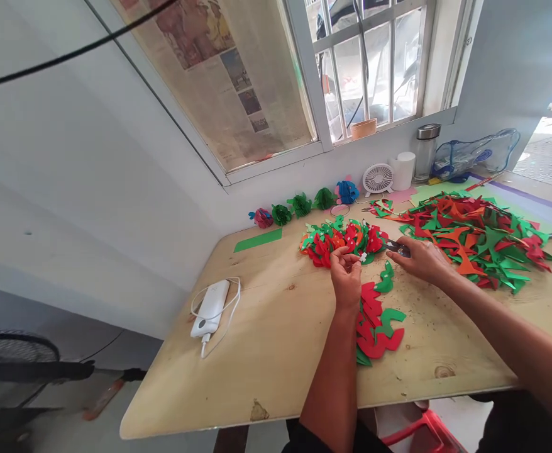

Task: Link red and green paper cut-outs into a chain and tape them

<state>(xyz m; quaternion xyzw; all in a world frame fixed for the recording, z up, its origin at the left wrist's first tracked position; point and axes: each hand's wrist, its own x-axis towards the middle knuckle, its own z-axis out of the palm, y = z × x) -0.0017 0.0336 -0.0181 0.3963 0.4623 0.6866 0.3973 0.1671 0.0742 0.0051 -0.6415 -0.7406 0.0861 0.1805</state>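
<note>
My left hand (pixel 345 277) is raised over the table with thumb and fingers pinched together. A small white piece (pixel 363 257) shows at its fingertips. My right hand (pixel 422 258) is closed around a small dark hand tool (pixel 399 248) that looks like pliers or snips, its tip pointing left toward my left hand. Just beyond both hands lies a heap of red, orange and green cut paper shapes (pixel 323 249), some bearing small white bits. More red paper shapes (pixel 371 327) and green ones lie between my forearms, partly hidden by the left one.
A big pile of paper scraps (pixel 469 233) covers the table's right side. Folded paper ornaments (pixel 300 204) line the wall, with a small white fan (pixel 378 180) and glass bottle (pixel 427 151) beyond. At left lie a white power bank (pixel 211 308) with cable and a green strip (pixel 258 240).
</note>
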